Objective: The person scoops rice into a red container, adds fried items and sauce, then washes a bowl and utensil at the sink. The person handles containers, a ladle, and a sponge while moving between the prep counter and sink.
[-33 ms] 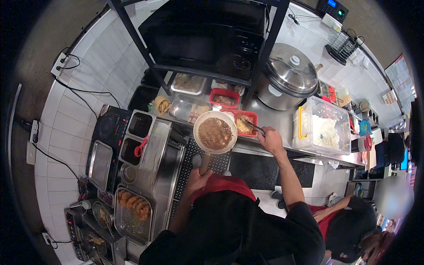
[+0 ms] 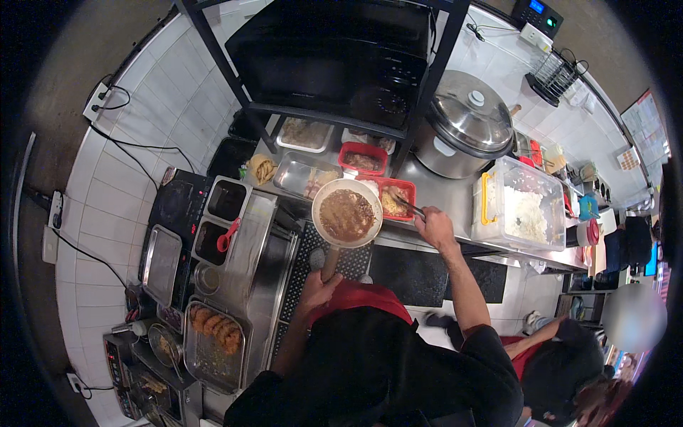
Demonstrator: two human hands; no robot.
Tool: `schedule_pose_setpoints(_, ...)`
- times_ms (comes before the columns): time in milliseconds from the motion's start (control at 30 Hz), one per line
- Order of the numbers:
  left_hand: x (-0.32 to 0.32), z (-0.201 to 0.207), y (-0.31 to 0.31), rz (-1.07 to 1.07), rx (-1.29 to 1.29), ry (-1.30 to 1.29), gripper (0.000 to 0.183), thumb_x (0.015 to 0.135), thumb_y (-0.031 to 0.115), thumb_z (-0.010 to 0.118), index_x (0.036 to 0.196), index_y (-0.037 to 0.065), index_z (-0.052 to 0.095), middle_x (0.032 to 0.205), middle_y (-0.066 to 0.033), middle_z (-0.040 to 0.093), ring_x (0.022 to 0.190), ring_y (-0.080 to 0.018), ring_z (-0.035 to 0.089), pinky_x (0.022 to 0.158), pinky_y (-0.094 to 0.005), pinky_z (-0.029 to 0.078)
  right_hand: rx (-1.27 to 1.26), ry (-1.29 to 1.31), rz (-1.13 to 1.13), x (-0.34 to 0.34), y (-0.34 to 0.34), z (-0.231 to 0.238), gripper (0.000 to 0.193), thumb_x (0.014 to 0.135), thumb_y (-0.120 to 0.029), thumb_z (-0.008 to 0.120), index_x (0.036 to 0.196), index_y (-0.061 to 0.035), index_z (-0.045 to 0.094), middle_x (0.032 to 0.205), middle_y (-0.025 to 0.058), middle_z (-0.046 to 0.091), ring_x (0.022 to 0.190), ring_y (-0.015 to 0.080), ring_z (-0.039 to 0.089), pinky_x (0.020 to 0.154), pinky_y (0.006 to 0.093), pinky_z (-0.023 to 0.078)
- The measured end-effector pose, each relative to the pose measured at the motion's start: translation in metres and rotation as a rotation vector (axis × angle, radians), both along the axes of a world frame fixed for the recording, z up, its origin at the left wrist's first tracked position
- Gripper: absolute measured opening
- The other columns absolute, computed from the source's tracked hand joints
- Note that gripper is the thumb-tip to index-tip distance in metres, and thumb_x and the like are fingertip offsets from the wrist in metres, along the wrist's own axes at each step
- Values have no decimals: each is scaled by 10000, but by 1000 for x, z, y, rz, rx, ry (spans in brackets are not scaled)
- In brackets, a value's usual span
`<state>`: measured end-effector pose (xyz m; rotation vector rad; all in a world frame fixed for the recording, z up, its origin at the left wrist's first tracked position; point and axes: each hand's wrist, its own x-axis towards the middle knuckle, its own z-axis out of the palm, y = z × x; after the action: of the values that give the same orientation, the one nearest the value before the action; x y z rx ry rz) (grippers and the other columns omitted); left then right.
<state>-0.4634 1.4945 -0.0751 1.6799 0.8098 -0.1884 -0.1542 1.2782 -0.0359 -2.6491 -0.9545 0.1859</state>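
My left hand (image 2: 320,290) is wrapped round the handle of a light-coloured frying pan (image 2: 316,226). Brown sauce with bits of food (image 2: 346,215) lies in the pan, which is held level in front of the counter. With my right hand (image 2: 435,229) I grip dark tongs (image 2: 411,206). Their tips reach into a red container (image 2: 413,191) of yellowish shredded food (image 2: 392,199); whether they pinch any cannot be made out. Just behind the pan sits a steel tray (image 2: 288,171) with pale pinkish pieces. Another red container (image 2: 361,158) stands beyond, holding what looks like meat.
A large steel pot (image 2: 462,121) and a clear bin of white rice-like food (image 2: 526,213) stand on the right. Breaded fried pieces (image 2: 215,329) lie in a tray at lower left. A black microwave (image 2: 320,71) sits above. A co-worker (image 2: 562,366) is at lower right.
The tongs and my right hand have shifted very slightly over the red container. The co-worker at lower right has moved a little. The pan stays about where it was.
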Motion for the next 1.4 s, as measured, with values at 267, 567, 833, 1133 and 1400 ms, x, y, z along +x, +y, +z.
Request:
schedule_pose_setpoints(267, 2, -9, 7, 4, 93, -67, 410, 943, 398, 746, 764, 76, 565, 589, -10, 566, 463, -141, 548, 421, -344, 447, 162, 16, -83, -21, 0, 26, 286, 901, -264, 683, 1013, -3, 709, 907, 229, 701, 816, 419, 699, 736, 495, 565)
schedule_pose_setpoints(567, 21, 11, 3, -72, 54, 46, 369, 935, 344, 729, 957, -22, 683, 713, -121, 666, 667, -244, 673, 644, -416, 519, 420, 222, 100, -71, 35, 45, 218, 858, -187, 710, 983, -9, 727, 893, 226, 716, 827, 414, 705, 748, 494, 571)
schedule_pose_setpoints(833, 27, 6, -4, -60, 94, -113, 392, 924, 357, 762, 746, 47, 602, 579, -39, 586, 460, -165, 567, 428, -378, 432, 380, 149, 89, -63, 26, 56, 207, 863, -172, 714, 992, -11, 732, 872, 234, 708, 805, 419, 699, 735, 493, 564)
schedule_pose_setpoints(1133, 26, 8, -1, -8, 42, 2, 341, 943, 319, 718, 868, -8, 660, 605, -60, 607, 489, -168, 596, 465, -360, 465, 456, 65, -38, -23, 8, 81, 274, 872, -199, 721, 966, 59, 730, 888, 256, 706, 783, 415, 693, 727, 464, 549)
schedule_pose_setpoints(1400, 9, -2, 11, 49, -113, -33, 310, 957, 296, 716, 904, 14, 600, 587, -25, 560, 460, -134, 562, 397, -324, 438, 269, -36, -76, 17, 2, 6, 303, 874, -249, 684, 975, 34, 727, 846, 243, 691, 763, 413, 679, 717, 487, 539)
